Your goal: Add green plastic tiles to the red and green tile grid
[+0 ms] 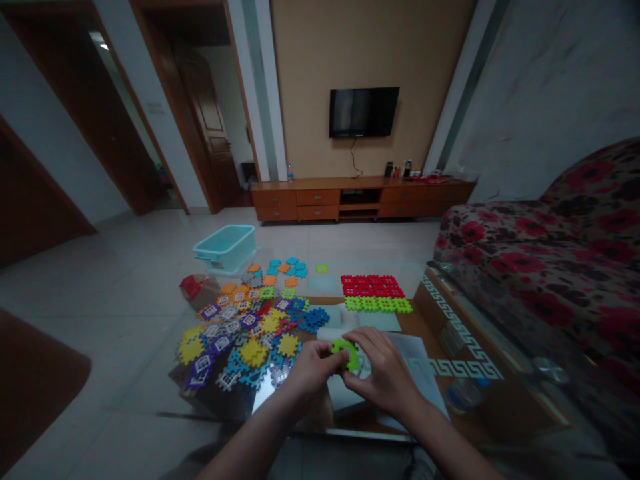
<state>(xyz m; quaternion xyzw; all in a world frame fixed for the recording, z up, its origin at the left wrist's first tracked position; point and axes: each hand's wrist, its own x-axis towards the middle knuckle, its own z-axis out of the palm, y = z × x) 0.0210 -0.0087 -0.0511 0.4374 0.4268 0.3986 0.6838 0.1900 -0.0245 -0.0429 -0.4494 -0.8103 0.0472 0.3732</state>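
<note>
Between my two hands, above the glass table, is a lime-green interlocking plastic tile [353, 358] with toothed edges. My left hand [316, 365] pinches its left side with thumb and forefinger. From the right, my right hand [383, 367] grips the other edge, thumb below and fingers above. Beyond them a row of joined green tiles [379, 305] lies in front of a block of joined red tiles [373, 286]. To the left spreads a heap of loose tiles, among them yellow ones [253, 353], blue ones [314, 319] and purple ones [203, 365].
A light-blue plastic tub [226, 248] stands at the table's far left, near a red bag [197, 290]. One lone green frame tile [321, 269] lies at the far edge. A floral sofa [545, 227] borders the right side. The TV cabinet [320, 200] is against the far wall.
</note>
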